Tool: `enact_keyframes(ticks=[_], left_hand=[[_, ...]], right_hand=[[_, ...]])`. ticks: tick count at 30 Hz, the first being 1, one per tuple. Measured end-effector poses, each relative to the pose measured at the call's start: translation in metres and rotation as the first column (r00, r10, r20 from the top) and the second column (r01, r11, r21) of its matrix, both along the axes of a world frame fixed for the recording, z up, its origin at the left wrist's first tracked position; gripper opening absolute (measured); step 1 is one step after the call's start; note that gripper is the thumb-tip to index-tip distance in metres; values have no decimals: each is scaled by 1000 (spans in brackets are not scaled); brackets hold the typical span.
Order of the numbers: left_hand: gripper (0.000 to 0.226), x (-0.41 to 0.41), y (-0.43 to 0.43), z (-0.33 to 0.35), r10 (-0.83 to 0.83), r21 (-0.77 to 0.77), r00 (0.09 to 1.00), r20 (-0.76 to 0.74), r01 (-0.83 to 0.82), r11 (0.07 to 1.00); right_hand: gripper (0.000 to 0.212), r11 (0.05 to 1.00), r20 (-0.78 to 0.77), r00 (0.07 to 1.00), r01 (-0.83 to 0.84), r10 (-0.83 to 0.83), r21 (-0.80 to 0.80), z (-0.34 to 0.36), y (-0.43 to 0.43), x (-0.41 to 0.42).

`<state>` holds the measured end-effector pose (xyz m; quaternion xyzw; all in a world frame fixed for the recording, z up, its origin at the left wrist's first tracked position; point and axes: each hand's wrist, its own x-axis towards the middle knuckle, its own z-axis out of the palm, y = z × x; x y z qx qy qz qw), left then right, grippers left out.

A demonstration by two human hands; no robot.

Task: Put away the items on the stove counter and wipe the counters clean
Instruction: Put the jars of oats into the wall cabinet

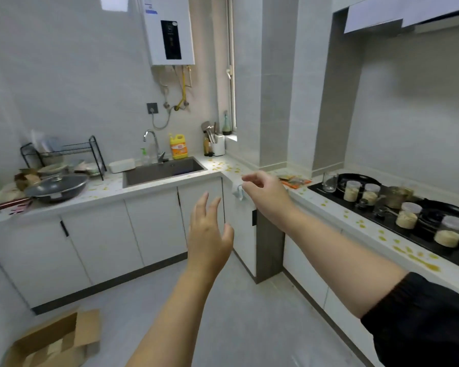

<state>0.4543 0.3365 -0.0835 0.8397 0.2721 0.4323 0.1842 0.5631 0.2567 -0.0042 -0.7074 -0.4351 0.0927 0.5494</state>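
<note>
On the right, a black stove top (408,231) carries several clear jars (408,215) of pale grains, an empty glass (329,182), a dark pan (355,178) and a small pot (396,196). Yellow spots cover the white counter (337,207) along its front. A pale cloth (238,191) hangs over the counter corner. My right hand (265,190) hovers just above that cloth, fingers loosely curled and holding nothing. Lower and in the middle, my left hand (210,231) is raised in the air with spread fingers, in front of the cabinet doors.
A sink (164,170) with a tap, yellow detergent bottle (178,146) and utensil holder (218,144) sits at the back. A lidded wok (56,187) and dish rack (64,154) stand left. Packets (294,180) lie beside the stove. A cardboard box (56,343) lies on the floor.
</note>
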Motion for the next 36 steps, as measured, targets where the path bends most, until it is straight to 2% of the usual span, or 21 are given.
enact_keyframes(ticks=[4,8,11,16,22,30,36], left_hand=[[61,109,8,23,-213,55,977,-12,214,975],[55,219,-18,41,-393,133,919,-8,391,911],[53,301,-47,54,-465,219,885,21,450,866],[56,425,-98,93,-594,267,804,27,567,779],[52,553,-163,151,-716,372,697,37,655,657],[51,690,-223,219,-839,505,534,104,698,507],[57,754,-263,308,-883,674,452,130,613,413]], right_hand=[[26,973,42,972,231,-232,22,9,-19,88],[27,905,110,898,425,-426,26,18,-64,178],[28,846,194,825,530,-530,59,27,-104,249],[31,732,337,665,669,-666,127,62,-175,352],[39,588,476,454,789,-754,179,115,-243,454],[43,392,545,164,858,-823,333,183,-303,538],[47,259,646,-87,870,-759,421,255,-339,577]])
